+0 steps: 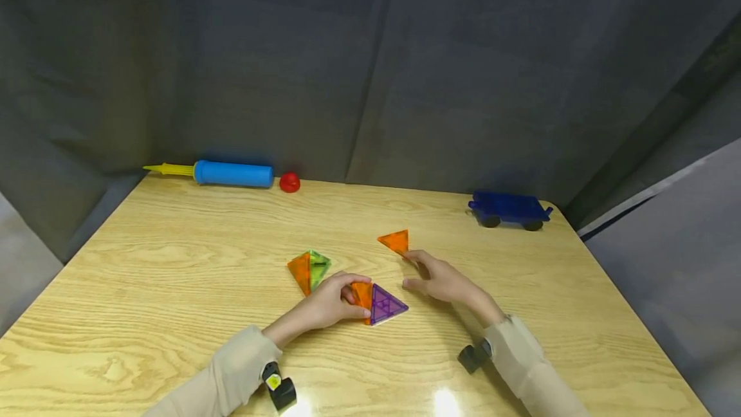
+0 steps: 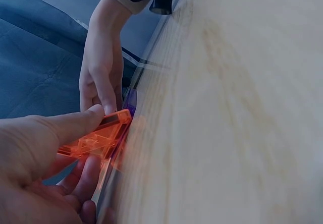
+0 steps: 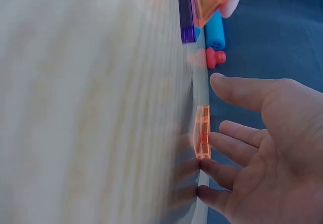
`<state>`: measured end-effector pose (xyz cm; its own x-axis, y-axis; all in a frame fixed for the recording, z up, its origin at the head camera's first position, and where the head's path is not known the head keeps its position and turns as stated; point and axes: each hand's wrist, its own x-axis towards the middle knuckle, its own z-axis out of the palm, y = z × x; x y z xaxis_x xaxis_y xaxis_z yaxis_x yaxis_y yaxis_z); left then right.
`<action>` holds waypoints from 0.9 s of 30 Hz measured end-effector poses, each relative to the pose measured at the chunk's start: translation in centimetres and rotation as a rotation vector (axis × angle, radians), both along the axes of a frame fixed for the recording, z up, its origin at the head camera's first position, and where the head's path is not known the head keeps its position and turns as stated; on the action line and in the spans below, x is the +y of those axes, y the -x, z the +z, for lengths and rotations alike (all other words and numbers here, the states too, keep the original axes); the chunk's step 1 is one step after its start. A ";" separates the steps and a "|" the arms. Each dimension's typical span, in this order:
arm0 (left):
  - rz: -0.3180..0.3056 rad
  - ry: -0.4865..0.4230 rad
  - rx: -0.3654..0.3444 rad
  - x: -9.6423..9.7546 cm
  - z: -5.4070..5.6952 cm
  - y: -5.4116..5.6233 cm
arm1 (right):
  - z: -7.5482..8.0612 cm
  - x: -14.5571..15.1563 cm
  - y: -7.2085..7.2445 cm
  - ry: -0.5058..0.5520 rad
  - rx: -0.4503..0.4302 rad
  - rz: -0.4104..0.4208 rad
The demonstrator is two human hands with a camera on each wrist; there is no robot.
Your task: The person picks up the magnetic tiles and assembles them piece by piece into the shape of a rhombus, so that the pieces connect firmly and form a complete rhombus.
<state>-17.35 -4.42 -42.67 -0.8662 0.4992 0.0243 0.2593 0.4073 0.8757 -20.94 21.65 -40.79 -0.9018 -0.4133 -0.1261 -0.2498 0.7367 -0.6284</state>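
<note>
Two hands work around a purple triangle (image 1: 388, 305) lying on the tabletop (image 1: 173, 314).
The left hand (image 1: 327, 304) pinches an orange piece (image 1: 361, 295) between thumb and fingers, right against the purple triangle's left edge; the right hand (image 1: 444, 282), thumb and fingers parted and gripping nothing, has its fingertips at a loose orange triangle (image 1: 396, 241) beyond the purple triangle, though whether they touch it I cannot tell; left of the purple triangle sits a green and orange piece (image 1: 299, 271), and far behind it are a blue pump (image 1: 234, 174), a red toy (image 1: 289, 183) and, rightward, a blue cart (image 1: 509, 207).
</note>
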 end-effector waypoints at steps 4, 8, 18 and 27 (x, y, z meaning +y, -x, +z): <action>-0.004 -0.001 0.001 0.0 -0.1 0.0 | 0.1 0.1 -0.9 0.005 -0.003 0.007; -0.012 0.003 0.005 -0.1 -0.1 0.0 | 0.3 0.3 -1.7 0.006 0.002 0.018; -0.012 0.019 0.019 -0.2 0.1 0.0 | 0.2 1.0 -2.7 0.037 -0.008 0.066; -0.011 0.012 0.015 -0.1 -0.1 0.0 | 0.0 1.4 -1.7 0.111 -0.003 -0.012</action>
